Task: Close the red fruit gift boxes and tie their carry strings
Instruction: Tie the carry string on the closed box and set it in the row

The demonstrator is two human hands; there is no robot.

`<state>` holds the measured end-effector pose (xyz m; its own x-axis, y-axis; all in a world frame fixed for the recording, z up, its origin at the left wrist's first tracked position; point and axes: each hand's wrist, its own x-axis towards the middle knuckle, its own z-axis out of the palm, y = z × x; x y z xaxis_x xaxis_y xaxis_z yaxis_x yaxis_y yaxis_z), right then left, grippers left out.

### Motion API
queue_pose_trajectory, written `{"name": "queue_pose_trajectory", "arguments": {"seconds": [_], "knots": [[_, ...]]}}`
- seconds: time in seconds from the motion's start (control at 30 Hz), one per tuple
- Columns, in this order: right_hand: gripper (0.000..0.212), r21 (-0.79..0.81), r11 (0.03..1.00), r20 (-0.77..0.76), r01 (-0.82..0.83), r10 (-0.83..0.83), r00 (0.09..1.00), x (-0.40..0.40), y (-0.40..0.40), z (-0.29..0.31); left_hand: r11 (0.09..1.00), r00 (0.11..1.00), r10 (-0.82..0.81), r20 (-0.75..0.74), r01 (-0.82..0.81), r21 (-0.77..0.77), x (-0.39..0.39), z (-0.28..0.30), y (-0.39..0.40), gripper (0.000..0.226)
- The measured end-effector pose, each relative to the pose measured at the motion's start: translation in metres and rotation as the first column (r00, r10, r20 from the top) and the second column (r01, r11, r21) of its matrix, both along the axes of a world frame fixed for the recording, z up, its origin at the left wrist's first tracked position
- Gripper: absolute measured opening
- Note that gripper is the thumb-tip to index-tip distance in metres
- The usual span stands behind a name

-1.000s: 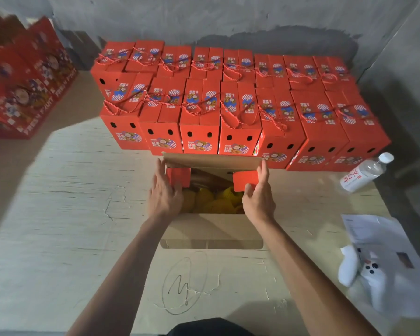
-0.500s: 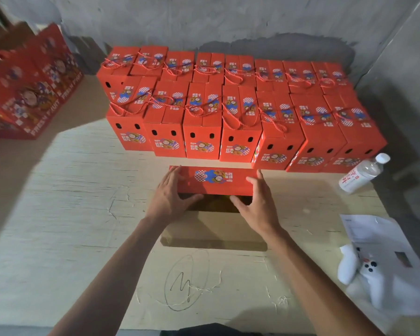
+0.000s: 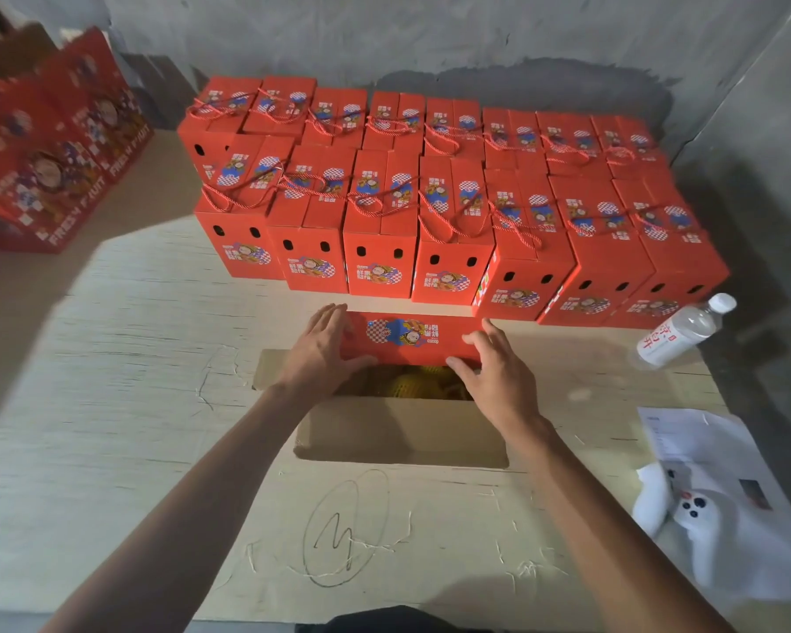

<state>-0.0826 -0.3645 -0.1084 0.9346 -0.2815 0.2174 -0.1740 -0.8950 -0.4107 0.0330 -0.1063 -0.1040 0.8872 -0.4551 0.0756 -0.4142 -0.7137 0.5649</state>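
You have a pale wooden tabletop [image 3: 124,404], scratched, with a circled pen scribble [image 3: 345,527] near your edge. Two rows of closed red gift boxes [image 3: 430,212] stand along the far side, strings tied. Just in front of them sits the open box [image 3: 403,431]. To your right lie a water bottle [image 3: 681,331] on its side, a paper sheet [image 3: 695,440] and a white controller [image 3: 699,513]. Flat red cartons [image 3: 51,153] lean at the far left.
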Motion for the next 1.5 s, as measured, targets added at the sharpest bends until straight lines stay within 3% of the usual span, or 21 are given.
{"name": "queue_pose_trajectory", "arguments": {"seconds": [0.17, 0.37, 0.47, 0.6, 0.7, 0.77, 0.8, 0.87, 0.97, 1.13, 1.27, 1.37, 1.43, 1.5], "knots": [[0.052, -0.162, 0.986, -0.063, 0.038, -0.049, 0.997, 0.009, 0.006, 0.001, 0.991, 0.994, -0.010, 0.108, -0.004, 0.135, 0.006, -0.001, -0.007, 0.068], [0.059, -0.147, 0.989, -0.097, 0.034, -0.048, 0.994, 0.010, 0.004, 0.006, 0.988, 0.994, 0.000, 0.114, -0.017, 0.153, 0.005, -0.002, -0.007, 0.069], [0.066, -0.218, 0.976, -0.148, -0.018, -0.014, 0.989, 0.010, -0.003, 0.016, 0.990, 0.992, -0.005, 0.124, -0.012, 0.137, 0.003, -0.002, -0.006, 0.069], [0.072, -0.285, 0.938, -0.184, 0.198, -0.256, 0.949, 0.014, -0.031, 0.042, 0.992, 0.992, 0.002, 0.125, -0.018, 0.127, 0.001, 0.001, -0.006, 0.070], [0.065, -0.105, 0.941, -0.086, 0.320, -0.330, 0.940, 0.015, -0.047, 0.055, 0.991, 0.992, 0.010, 0.125, -0.026, 0.133, 0.000, 0.003, -0.006, 0.068], [0.061, 0.248, 0.937, -0.053, 0.244, -0.239, 0.970, 0.016, -0.044, 0.055, 0.990, 0.991, 0.008, 0.131, -0.026, 0.138, 0.000, 0.003, -0.005, 0.068], [0.058, 0.427, 0.887, -0.058, 0.177, -0.168, 0.984, 0.016, -0.038, 0.054, 0.990, 0.991, 0.006, 0.133, -0.024, 0.141, 0.000, 0.002, -0.005, 0.068], [0.049, 0.534, 0.843, -0.092, 0.065, -0.018, 0.996, 0.010, -0.021, 0.045, 0.989, 0.991, 0.004, 0.135, -0.024, 0.147, 0.002, 0.000, -0.005, 0.068], [0.026, 0.220, 0.965, -0.037, -0.140, 0.152, 0.988, -0.002, -0.004, 0.010, 0.992, 0.987, 0.004, 0.158, -0.023, 0.123, 0.003, -0.003, -0.005, 0.066], [0.044, 0.057, 0.975, -0.005, -0.216, 0.216, 0.976, -0.007, -0.001, -0.016, 0.995, 0.986, 0.008, 0.166, -0.024, 0.097, 0.003, -0.006, -0.004, 0.064], [0.047, 0.043, 0.976, -0.039, -0.215, 0.216, 0.976, -0.007, -0.002, -0.015, 0.995, 0.987, 0.035, 0.154, -0.049, 0.089, 0.001, -0.006, -0.004, 0.068], [0.047, 0.061, 0.975, -0.049, -0.215, 0.218, 0.975, -0.007, -0.002, -0.016, 0.990, 0.989, 0.104, 0.103, -0.113, 0.079, -0.004, -0.002, 0.000, 0.085], [0.046, 0.069, 0.973, -0.033, -0.219, 0.222, 0.975, -0.006, -0.002, -0.016, 0.969, 0.979, 0.160, 0.123, -0.180, 0.169, -0.009, 0.001, 0.011, 0.090], [0.046, 0.094, 0.971, -0.019, -0.222, 0.225, 0.974, -0.007, -0.002, -0.018, 0.898, 0.950, 0.261, 0.174, -0.305, 0.318, -0.011, 0.008, 0.030, 0.076]]}}
